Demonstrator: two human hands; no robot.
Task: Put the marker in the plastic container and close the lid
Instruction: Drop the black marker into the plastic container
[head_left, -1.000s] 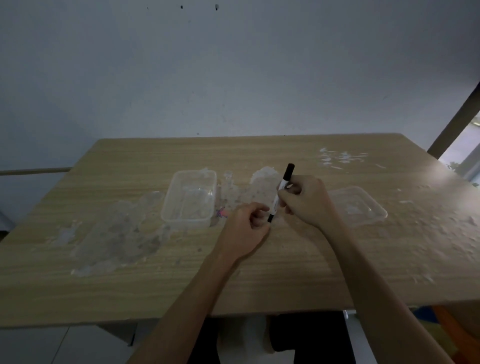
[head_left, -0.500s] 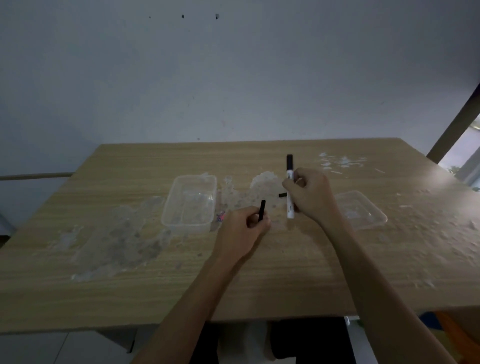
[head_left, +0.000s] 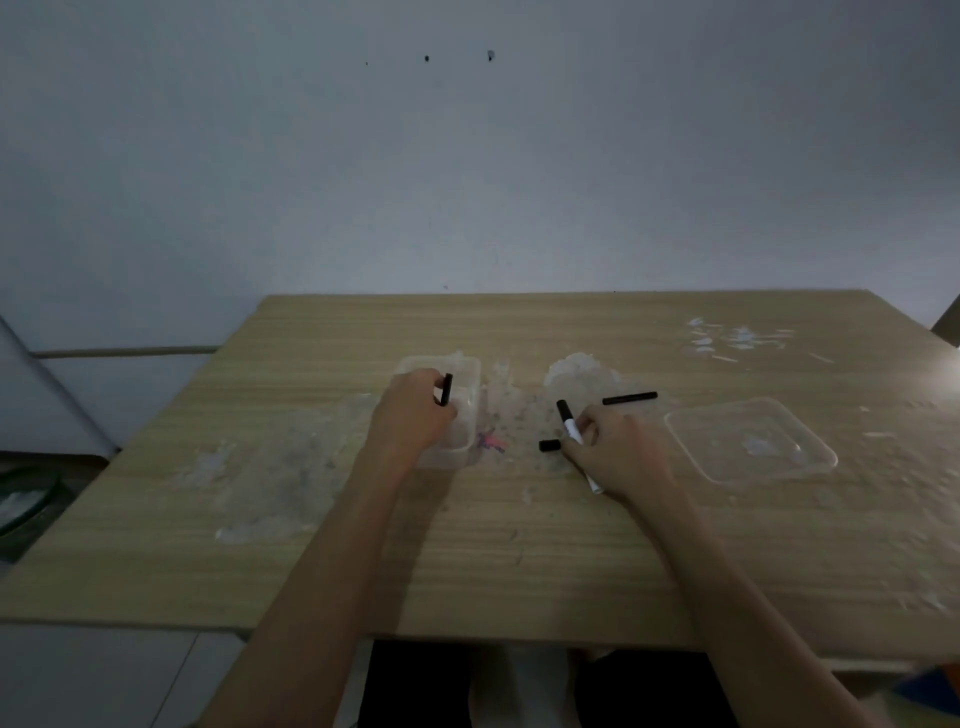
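Observation:
A clear plastic container (head_left: 469, 370) stands open on the wooden table (head_left: 519, 551), left of centre. My left hand (head_left: 408, 423) hovers over it, pinching a short black marker cap (head_left: 445, 389). My right hand (head_left: 621, 454) rests low on the table to the right, gripping a white marker (head_left: 571, 427) whose black end points up and away. The clear lid (head_left: 750, 441) lies flat to the right of my right hand, apart from the container.
A small black piece (head_left: 549, 445) lies by my right fingers and a thin black stick (head_left: 629, 398) lies beyond them. White scuffed patches (head_left: 291, 467) cover the tabletop. A grey wall stands behind the table.
The cap came off the marker. My left hand carried it left, over the container. My right hand dropped with the marker toward the table.

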